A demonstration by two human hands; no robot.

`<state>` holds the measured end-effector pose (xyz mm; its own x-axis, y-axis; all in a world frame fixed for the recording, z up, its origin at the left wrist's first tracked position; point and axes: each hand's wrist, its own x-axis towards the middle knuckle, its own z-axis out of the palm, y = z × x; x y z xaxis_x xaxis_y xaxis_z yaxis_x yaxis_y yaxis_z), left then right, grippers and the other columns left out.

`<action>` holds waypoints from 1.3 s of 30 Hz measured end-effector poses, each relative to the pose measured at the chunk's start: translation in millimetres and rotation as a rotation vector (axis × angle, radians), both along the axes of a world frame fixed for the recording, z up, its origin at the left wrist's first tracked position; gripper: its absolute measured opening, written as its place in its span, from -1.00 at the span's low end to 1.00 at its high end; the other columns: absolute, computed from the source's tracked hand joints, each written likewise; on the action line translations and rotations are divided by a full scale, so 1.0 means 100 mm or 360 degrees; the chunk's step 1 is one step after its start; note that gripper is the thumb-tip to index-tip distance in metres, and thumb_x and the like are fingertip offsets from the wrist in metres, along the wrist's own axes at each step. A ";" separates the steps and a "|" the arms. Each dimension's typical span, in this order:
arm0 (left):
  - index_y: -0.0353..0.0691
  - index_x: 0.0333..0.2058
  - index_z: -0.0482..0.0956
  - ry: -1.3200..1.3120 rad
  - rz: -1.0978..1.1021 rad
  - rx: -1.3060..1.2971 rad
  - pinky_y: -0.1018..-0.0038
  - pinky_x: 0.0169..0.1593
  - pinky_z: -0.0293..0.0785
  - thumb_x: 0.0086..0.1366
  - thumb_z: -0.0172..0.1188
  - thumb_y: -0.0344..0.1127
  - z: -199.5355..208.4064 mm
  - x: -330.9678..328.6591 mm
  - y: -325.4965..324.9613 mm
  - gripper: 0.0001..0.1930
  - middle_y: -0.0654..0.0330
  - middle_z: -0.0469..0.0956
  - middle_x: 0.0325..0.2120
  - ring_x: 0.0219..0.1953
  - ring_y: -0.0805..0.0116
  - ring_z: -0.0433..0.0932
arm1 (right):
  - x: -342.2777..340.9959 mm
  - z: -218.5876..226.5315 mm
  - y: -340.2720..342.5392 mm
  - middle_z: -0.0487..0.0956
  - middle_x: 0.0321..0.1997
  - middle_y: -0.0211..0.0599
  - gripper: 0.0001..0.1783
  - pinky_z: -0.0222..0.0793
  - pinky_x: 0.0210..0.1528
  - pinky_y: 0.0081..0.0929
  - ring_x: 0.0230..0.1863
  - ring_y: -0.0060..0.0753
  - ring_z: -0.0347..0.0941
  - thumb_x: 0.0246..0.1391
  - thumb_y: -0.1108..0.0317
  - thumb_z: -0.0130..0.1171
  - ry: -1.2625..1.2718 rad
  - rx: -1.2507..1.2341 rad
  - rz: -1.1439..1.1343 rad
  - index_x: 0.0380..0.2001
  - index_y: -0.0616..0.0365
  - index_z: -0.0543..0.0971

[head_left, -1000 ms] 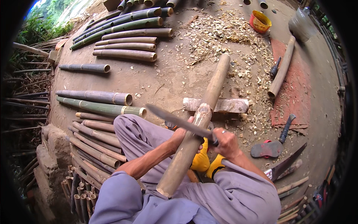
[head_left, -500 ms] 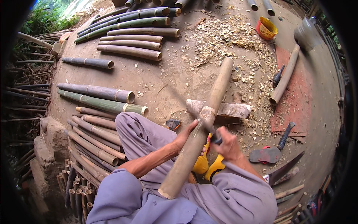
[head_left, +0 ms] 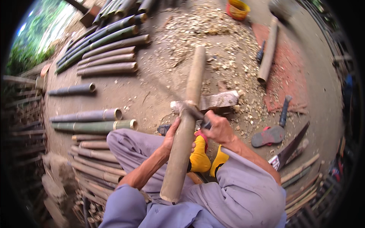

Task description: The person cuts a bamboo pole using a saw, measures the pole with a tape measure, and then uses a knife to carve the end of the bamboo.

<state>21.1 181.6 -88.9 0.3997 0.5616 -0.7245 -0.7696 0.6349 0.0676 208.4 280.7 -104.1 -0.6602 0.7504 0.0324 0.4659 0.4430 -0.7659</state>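
A thick bamboo pole (head_left: 179, 161) slants away from my lap, its far part resting across a pale wooden block (head_left: 220, 100). My left hand (head_left: 173, 133) is wrapped around the pole's left side, with fingertips showing on its right. In my right hand (head_left: 219, 128) is the dark handle of a long-bladed knife (head_left: 194, 111), gripped in a closed fist. Its blade lies across the pole just beyond my left hand and points to the far left, blurred by motion. Yellow socks (head_left: 199, 157) show beside the pole, below my hands.
Cut bamboo lengths (head_left: 108, 63) lie at the left, with more beside my left knee. Wood chips (head_left: 213, 38) cover the ground ahead. On the right are a sandal (head_left: 268, 136), a dark-handled tool (head_left: 284, 111), a saw (head_left: 294, 146) and a red mat (head_left: 285, 79). A yellow-and-red bowl (head_left: 243, 15) stands far off.
The whole view has shifted and turned, so the pole stands more upright in it. My left hand still holds the pole; the knife is still in my right hand, its blade across the pole.
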 end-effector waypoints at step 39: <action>-0.22 0.08 0.28 0.0309 -0.0036 0.0219 0.33 -0.44 0.58 0.28 -0.32 0.31 0.10 0.04 -0.09 -0.29 0.02 0.48 -0.37 -0.49 0.18 0.54 | 0.20 -0.43 0.18 0.44 -0.69 -0.23 -0.75 0.45 -0.60 -0.28 -0.67 -0.09 0.46 -0.16 0.35 0.15 -0.0112 0.0353 -0.0111 -0.43 0.17 0.32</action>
<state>24.6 172.8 -78.6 0.2738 0.6527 -0.7064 -0.7192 0.6267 0.3002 228.7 298.6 -147.2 -0.6136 0.7738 0.1573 0.5499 0.5616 -0.6182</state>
